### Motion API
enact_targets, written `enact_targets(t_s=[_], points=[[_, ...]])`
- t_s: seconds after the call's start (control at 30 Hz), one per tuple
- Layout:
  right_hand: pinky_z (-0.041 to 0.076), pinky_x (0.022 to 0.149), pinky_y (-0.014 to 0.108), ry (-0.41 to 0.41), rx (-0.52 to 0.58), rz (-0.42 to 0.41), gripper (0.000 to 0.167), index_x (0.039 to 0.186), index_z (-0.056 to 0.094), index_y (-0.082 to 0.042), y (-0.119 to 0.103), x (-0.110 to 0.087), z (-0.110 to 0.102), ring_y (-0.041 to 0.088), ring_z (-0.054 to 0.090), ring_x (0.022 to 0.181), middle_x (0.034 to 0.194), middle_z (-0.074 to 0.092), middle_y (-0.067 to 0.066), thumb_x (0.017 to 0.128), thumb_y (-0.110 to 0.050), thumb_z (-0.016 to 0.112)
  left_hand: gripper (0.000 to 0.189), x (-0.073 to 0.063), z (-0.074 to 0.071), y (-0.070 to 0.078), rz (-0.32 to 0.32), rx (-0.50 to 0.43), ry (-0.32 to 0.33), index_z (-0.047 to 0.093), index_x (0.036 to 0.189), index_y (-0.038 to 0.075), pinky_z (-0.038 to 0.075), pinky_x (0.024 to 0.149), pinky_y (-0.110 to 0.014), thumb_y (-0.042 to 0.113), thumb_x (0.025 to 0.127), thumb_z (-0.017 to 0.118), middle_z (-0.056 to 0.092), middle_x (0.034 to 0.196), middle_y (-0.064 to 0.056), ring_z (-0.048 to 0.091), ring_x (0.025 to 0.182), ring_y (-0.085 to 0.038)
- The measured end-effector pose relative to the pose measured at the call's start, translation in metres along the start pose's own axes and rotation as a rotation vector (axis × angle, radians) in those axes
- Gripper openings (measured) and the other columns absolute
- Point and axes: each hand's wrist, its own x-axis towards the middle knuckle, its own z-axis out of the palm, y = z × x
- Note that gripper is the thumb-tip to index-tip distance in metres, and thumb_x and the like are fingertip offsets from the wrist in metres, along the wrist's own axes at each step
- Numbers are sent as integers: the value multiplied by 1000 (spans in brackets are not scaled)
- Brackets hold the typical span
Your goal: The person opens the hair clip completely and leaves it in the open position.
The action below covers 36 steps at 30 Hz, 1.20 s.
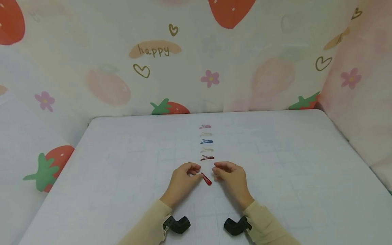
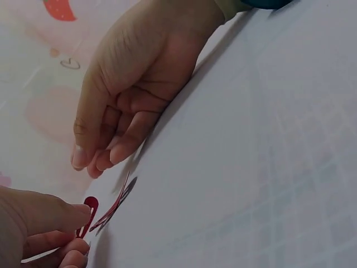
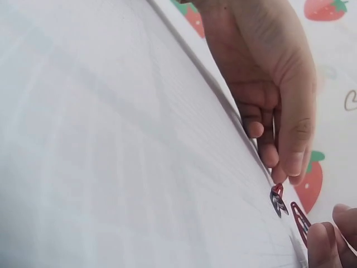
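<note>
A red snap hair clip is at the fingertips of my left hand, its narrow end pinched and its rounded end pointing towards me. It appears edge-on, with a dark shadow beside it, in the left wrist view. My right hand is to the right of that clip, apart from it, with loosely bent fingers and nothing in them. Just beyond both hands a dark red hair clip lies with its arms spread. In the left wrist view, my left thumb partly covers a red clip.
Beyond the dark red clip, a column of hair clips runs away from me: cream, blue, another pale one and pink. All lie on the white-covered table. A strawberry-print sheet hangs behind it.
</note>
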Motion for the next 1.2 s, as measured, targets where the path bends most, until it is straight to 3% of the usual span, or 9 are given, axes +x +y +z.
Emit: enact_targets(t_s=[0.4,0.63,0.93,1.2], points=[[58,67,23,-18,-11,1,20,105,73,5,-2,3,-2,7,68,67,95,75,17,87,-3,72,21,-1,8,2,127,79,19,73,105,6,47,80,-26,10,85,75,65,96,-5,56,89,-14],[58,68,22,-24,4,2,21,106,72,6,-5,3,-2,7,68,69,97,74,19,87,-3,72,10,-1,10,3,185,121,21,76,95,7,49,84,-32,7,84,76,67,98,-6,60,94,-20],[54,70,17,-34,-73,3,20,103,74,2,-2,3,0,3,68,73,92,75,13,86,-8,75,6,-3,11,1,172,127,42,73,80,9,45,80,-31,7,82,78,64,89,-5,58,89,-19],[57,73,20,-71,-45,-1,21,105,73,4,0,2,0,5,70,76,94,75,13,89,-10,72,6,-6,14,4,118,32,99,71,82,8,48,79,-28,6,83,77,66,90,-6,60,87,-17]])
